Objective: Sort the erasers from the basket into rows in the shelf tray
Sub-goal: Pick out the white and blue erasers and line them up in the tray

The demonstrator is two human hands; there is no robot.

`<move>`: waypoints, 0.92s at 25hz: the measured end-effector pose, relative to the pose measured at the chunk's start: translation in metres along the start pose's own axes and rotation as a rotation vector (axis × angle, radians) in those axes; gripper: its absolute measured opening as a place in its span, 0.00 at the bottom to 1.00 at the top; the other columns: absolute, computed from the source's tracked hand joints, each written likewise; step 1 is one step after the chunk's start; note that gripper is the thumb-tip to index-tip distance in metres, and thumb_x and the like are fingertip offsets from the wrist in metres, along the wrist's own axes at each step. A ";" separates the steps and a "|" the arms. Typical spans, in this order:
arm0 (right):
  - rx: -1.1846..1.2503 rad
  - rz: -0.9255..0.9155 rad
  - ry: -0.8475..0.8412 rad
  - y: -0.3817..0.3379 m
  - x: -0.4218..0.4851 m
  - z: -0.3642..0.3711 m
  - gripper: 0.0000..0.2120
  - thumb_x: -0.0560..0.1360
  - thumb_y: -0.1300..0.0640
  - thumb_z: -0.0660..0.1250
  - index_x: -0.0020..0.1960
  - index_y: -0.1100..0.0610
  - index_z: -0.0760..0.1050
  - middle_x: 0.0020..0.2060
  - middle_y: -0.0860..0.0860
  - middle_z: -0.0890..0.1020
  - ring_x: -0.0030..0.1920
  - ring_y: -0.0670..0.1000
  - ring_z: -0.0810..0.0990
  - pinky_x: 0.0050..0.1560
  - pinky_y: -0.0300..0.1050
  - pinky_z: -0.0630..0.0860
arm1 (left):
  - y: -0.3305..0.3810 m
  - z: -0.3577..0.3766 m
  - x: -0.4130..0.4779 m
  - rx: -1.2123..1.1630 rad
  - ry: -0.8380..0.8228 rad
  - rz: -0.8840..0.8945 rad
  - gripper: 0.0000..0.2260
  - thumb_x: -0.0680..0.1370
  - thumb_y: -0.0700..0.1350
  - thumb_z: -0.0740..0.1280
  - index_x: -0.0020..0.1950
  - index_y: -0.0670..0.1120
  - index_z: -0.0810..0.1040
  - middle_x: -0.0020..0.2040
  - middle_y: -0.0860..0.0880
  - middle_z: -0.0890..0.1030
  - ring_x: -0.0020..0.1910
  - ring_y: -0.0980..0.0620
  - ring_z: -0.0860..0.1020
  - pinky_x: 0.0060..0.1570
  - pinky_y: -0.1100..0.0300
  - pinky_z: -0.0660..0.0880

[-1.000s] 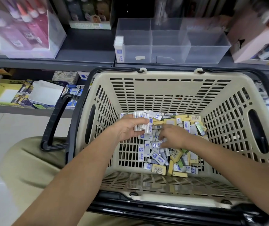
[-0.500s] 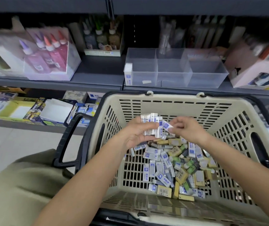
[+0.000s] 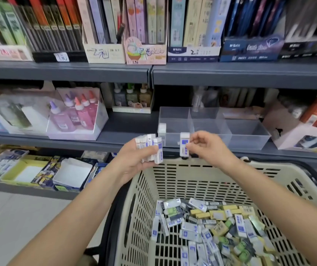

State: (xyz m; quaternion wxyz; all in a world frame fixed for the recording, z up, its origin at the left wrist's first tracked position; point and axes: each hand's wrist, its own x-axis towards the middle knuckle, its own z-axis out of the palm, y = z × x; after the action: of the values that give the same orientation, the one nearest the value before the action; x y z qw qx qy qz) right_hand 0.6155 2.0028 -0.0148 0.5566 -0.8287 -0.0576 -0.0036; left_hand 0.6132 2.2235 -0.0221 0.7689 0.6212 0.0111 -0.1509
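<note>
Erasers (image 3: pixel 158 143) bunched in left fingers (image 3: pixel 138 153) | one eraser (image 3: pixel 184 139) pinched by right fingers (image 3: pixel 194 143)

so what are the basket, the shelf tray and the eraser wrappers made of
Basket: moulded plastic, it seems, beige and matte, walls pierced with regular slots.
Shelf tray: clear rigid plastic, perhaps acrylic; things behind show through its walls and dividers.
Eraser in the right hand: white and blue sleeve, likely printed paper or card; too blurred to be sure.

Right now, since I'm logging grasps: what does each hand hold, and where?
The left hand grips a stack of erasers around their lower halves; the right hand pinches one eraser by its right edge.
</note>
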 end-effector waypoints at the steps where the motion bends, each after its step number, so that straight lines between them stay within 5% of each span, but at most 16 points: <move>1: -0.033 0.005 0.049 -0.004 0.014 0.000 0.11 0.71 0.66 0.69 0.38 0.52 0.73 0.33 0.51 0.77 0.28 0.42 0.73 0.30 0.35 0.72 | 0.001 -0.005 0.003 -0.012 0.019 0.011 0.12 0.74 0.36 0.68 0.56 0.43 0.75 0.44 0.47 0.85 0.42 0.52 0.84 0.37 0.59 0.80; 6: -0.252 -0.039 0.219 -0.010 0.082 0.002 0.10 0.67 0.62 0.70 0.40 0.48 0.74 0.32 0.45 0.80 0.34 0.46 0.78 0.44 0.44 0.77 | -0.005 -0.013 0.023 -0.117 0.073 0.010 0.09 0.74 0.35 0.69 0.52 0.44 0.77 0.43 0.45 0.85 0.42 0.50 0.84 0.37 0.56 0.80; 8: -0.224 -0.044 0.234 -0.007 0.106 0.011 0.08 0.69 0.61 0.70 0.45 0.50 0.76 0.36 0.49 0.83 0.40 0.51 0.80 0.47 0.46 0.78 | -0.011 -0.012 0.034 -0.158 0.090 0.001 0.10 0.73 0.34 0.69 0.52 0.44 0.77 0.43 0.45 0.85 0.41 0.49 0.84 0.38 0.55 0.81; 11: -0.358 0.000 0.152 0.000 0.132 0.028 0.06 0.72 0.58 0.68 0.49 0.53 0.76 0.44 0.53 0.84 0.40 0.49 0.78 0.38 0.38 0.72 | -0.017 -0.011 0.045 -0.226 0.114 -0.010 0.09 0.73 0.34 0.69 0.52 0.44 0.77 0.42 0.45 0.85 0.41 0.49 0.84 0.38 0.55 0.81; 15: -0.579 -0.019 0.002 0.012 0.141 0.040 0.09 0.74 0.55 0.63 0.53 0.54 0.79 0.48 0.50 0.82 0.47 0.51 0.79 0.45 0.37 0.70 | -0.018 -0.011 0.055 -0.305 0.102 0.014 0.11 0.74 0.33 0.67 0.55 0.44 0.76 0.45 0.44 0.85 0.44 0.48 0.84 0.37 0.55 0.81; 19: -0.707 -0.037 -0.161 0.013 0.136 0.038 0.11 0.76 0.58 0.57 0.47 0.53 0.78 0.43 0.52 0.80 0.44 0.54 0.76 0.43 0.40 0.69 | -0.016 -0.010 0.059 -0.342 0.043 0.044 0.11 0.75 0.33 0.66 0.56 0.43 0.76 0.46 0.44 0.85 0.46 0.47 0.83 0.39 0.55 0.80; 23: -0.620 -0.221 0.079 -0.005 0.116 0.036 0.11 0.77 0.53 0.58 0.47 0.53 0.79 0.41 0.47 0.82 0.43 0.48 0.78 0.46 0.45 0.74 | -0.016 -0.011 0.060 -0.373 0.012 0.041 0.11 0.75 0.34 0.66 0.56 0.43 0.76 0.46 0.44 0.85 0.46 0.48 0.83 0.39 0.55 0.80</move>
State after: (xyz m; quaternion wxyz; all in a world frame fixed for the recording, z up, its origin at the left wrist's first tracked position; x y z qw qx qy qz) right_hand 0.7281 2.0484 -0.0162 0.2758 -0.9467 -0.1218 -0.1135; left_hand 0.6689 2.2182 -0.0520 0.8736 0.4688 0.0307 -0.1269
